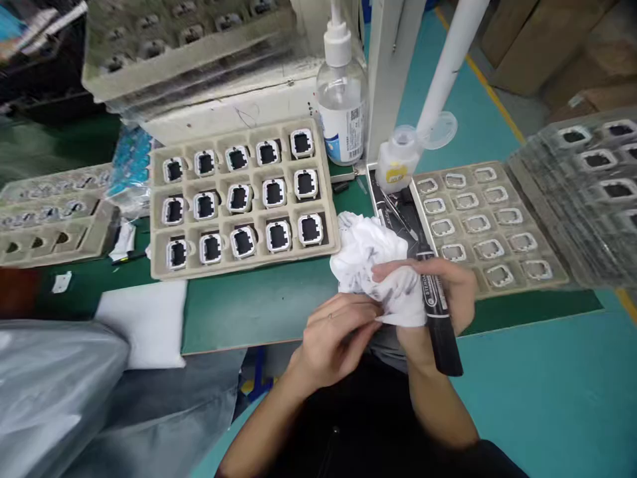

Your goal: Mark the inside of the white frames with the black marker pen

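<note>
A smudged, crumpled white cloth (371,252) is bunched between my hands above the front edge of the bench. My right hand (455,289) is closed around a thick black marker pen (436,299), with part of the cloth under its thumb and fingers. My left hand (338,335) pinches the lower edge of the cloth; anything small inside that pinch is hidden. Left of the cloth, a moulded tray (249,260) holds rows of silver square frames with black inserts. To the right, another tray (502,239) carries rows of empty silver frames.
Behind the cloth stand a clear pump bottle (342,106) and a small open white bottle (398,159). Stacked trays rise at the far right (582,199) and back left (189,60). A white foam sheet (144,322) overhangs the bench front beside a person's grey sleeve (54,392).
</note>
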